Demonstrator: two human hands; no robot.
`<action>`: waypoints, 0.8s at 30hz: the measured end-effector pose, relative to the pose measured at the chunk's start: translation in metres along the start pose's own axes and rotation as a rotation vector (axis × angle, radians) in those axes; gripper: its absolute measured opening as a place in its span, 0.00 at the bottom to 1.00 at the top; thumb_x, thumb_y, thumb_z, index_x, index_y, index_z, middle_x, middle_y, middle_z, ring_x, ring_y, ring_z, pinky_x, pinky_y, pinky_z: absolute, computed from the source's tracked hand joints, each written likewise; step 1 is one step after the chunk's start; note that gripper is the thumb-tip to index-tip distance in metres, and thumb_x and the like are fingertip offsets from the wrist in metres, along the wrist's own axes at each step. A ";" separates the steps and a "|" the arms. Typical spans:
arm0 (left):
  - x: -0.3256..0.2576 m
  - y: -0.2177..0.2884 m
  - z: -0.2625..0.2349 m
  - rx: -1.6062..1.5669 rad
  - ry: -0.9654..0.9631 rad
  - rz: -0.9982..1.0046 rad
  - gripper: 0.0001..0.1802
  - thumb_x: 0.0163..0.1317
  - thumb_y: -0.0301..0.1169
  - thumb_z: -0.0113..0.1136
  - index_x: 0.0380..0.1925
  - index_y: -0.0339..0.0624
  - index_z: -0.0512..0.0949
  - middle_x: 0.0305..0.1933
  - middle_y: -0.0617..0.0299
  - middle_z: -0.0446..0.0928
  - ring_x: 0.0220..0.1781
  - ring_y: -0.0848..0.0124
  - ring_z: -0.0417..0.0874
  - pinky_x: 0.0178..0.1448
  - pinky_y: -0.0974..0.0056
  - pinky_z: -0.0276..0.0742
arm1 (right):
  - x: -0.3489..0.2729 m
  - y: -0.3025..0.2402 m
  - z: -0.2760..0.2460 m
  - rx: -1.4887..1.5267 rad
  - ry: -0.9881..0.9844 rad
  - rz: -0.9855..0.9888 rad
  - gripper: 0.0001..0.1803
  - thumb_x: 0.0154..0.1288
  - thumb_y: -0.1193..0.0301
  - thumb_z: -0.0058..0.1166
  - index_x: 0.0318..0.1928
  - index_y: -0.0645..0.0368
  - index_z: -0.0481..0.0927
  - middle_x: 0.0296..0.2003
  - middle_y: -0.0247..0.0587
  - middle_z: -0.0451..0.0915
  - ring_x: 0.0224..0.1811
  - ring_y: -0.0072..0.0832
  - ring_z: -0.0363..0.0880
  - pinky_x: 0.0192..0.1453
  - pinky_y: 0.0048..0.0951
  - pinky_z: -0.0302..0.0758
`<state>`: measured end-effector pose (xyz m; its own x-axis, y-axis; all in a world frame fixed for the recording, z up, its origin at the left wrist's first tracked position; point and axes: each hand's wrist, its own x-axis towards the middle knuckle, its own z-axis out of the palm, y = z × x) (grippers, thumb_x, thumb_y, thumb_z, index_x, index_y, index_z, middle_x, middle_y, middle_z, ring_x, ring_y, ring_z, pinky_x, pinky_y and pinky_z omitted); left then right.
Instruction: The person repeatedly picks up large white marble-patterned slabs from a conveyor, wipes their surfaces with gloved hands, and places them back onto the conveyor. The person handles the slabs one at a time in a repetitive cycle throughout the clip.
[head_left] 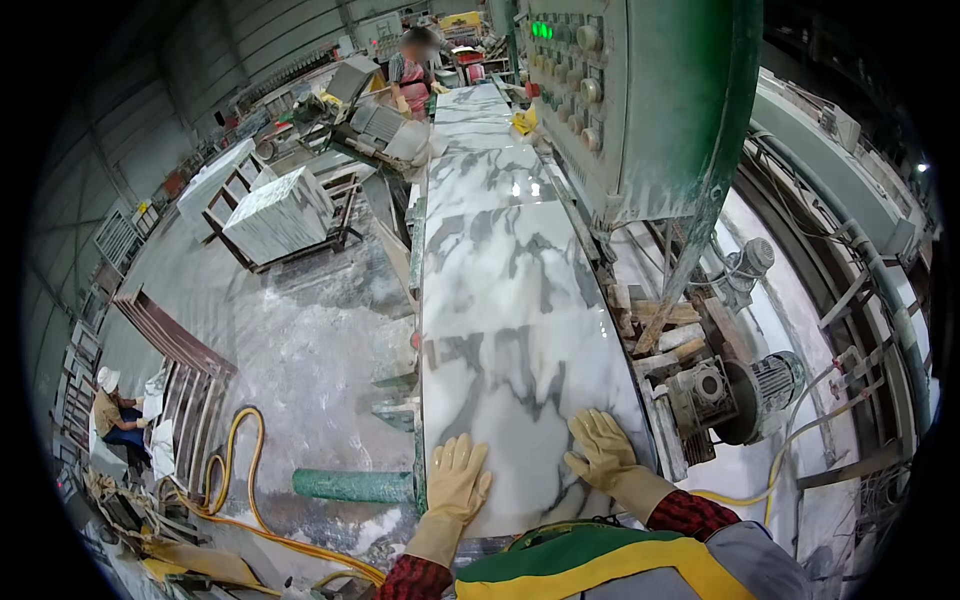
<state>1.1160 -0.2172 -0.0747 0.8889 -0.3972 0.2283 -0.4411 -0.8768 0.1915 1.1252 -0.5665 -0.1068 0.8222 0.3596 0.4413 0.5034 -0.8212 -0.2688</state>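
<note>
Evidently, the left grip [458, 478] lay flat by the left edge of the near slab [530, 400], fingers outstretched and wrapped round nothing. The right grip [602, 452] rested likewise, palm down, toward the right edge and slightly farther forward. From where I stood, the slab reached under both and ahead of them, and the row [490, 240] beyond ran lengthwise straight away from the gap between. A green pipe [355, 485] lay left of the left grip; a motor [700, 393] sat right of the other.

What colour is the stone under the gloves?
The stone is white with grey patches, seen in the head view.
</note>
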 end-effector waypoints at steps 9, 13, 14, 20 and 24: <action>0.012 -0.005 0.012 -0.019 0.045 -0.014 0.30 0.74 0.42 0.66 0.73 0.50 0.77 0.79 0.45 0.75 0.80 0.41 0.73 0.84 0.36 0.65 | 0.011 0.005 -0.004 0.054 0.027 -0.035 0.40 0.65 0.57 0.73 0.72 0.68 0.80 0.69 0.65 0.80 0.74 0.61 0.77 0.83 0.60 0.69; 0.016 -0.009 0.014 -0.001 0.086 0.015 0.29 0.73 0.41 0.66 0.72 0.50 0.77 0.78 0.46 0.75 0.79 0.41 0.75 0.81 0.37 0.67 | 0.010 0.012 0.005 0.039 0.007 -0.024 0.40 0.68 0.55 0.70 0.73 0.68 0.79 0.71 0.65 0.79 0.75 0.62 0.75 0.84 0.61 0.68; 0.018 -0.008 0.013 0.001 0.097 0.026 0.29 0.73 0.41 0.66 0.72 0.50 0.78 0.78 0.46 0.75 0.78 0.42 0.75 0.81 0.38 0.68 | 0.007 0.016 0.010 0.024 0.012 -0.021 0.40 0.69 0.55 0.69 0.73 0.68 0.79 0.72 0.65 0.79 0.76 0.62 0.75 0.84 0.61 0.68; 0.015 -0.018 0.015 -0.043 0.072 0.000 0.27 0.75 0.39 0.64 0.72 0.50 0.78 0.78 0.44 0.75 0.78 0.39 0.74 0.82 0.36 0.65 | 0.006 -0.052 0.049 0.119 -0.323 -0.120 0.41 0.75 0.51 0.61 0.79 0.66 0.74 0.78 0.63 0.74 0.83 0.59 0.68 0.89 0.56 0.62; 0.021 -0.019 0.026 -0.035 0.136 0.050 0.27 0.74 0.38 0.65 0.71 0.49 0.78 0.77 0.45 0.76 0.77 0.39 0.75 0.80 0.39 0.66 | 0.015 -0.123 0.036 0.258 -0.397 -0.346 0.39 0.75 0.57 0.60 0.80 0.61 0.72 0.77 0.58 0.73 0.83 0.52 0.69 0.88 0.50 0.64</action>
<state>1.1466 -0.2158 -0.0988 0.8415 -0.3982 0.3650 -0.4910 -0.8457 0.2092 1.0851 -0.4443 -0.0981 0.6099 0.7670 0.1994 0.7680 -0.5099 -0.3876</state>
